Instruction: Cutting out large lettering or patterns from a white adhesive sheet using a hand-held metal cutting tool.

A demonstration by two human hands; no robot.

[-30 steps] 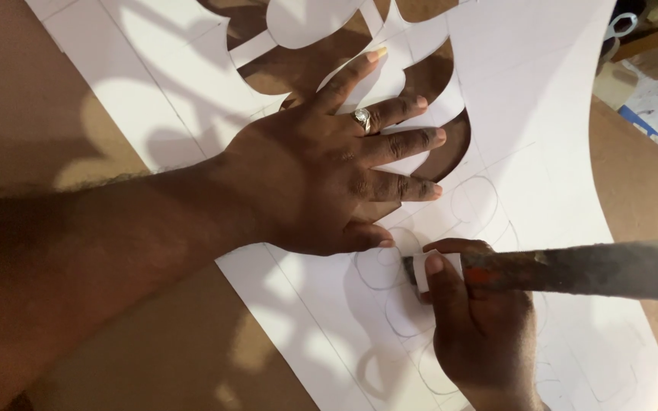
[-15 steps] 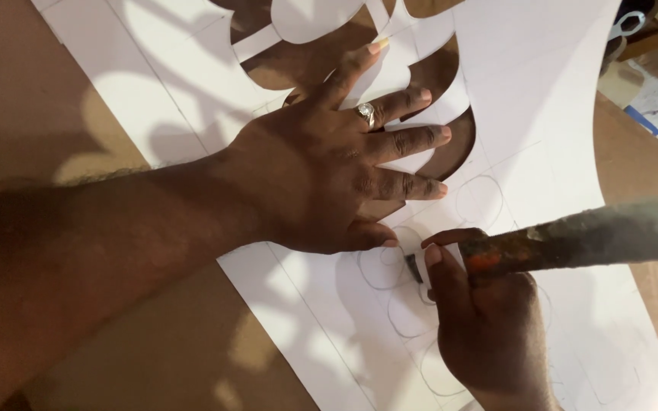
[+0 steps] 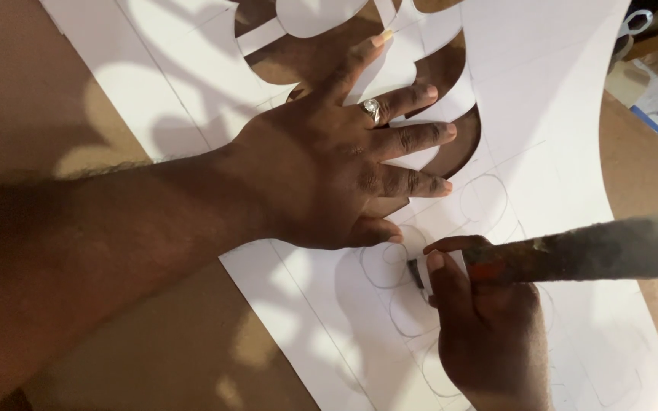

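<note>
Paper [image 3: 557,114], white with cut-out curves, lies on brown board [image 3: 62,91]. My left hand [image 3: 321,175] stays spread flat on it. My right hand [image 3: 489,335] grips a knife [image 3: 573,255], whose handle has tilted up slightly, blade still tracing the pencilled circle.

No packages, labels, signs or screens visible.

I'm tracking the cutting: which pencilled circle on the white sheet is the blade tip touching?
The circle just below the left hand's thumb; the blade in the right hand meets its right edge. The other circles lie apart.
</note>
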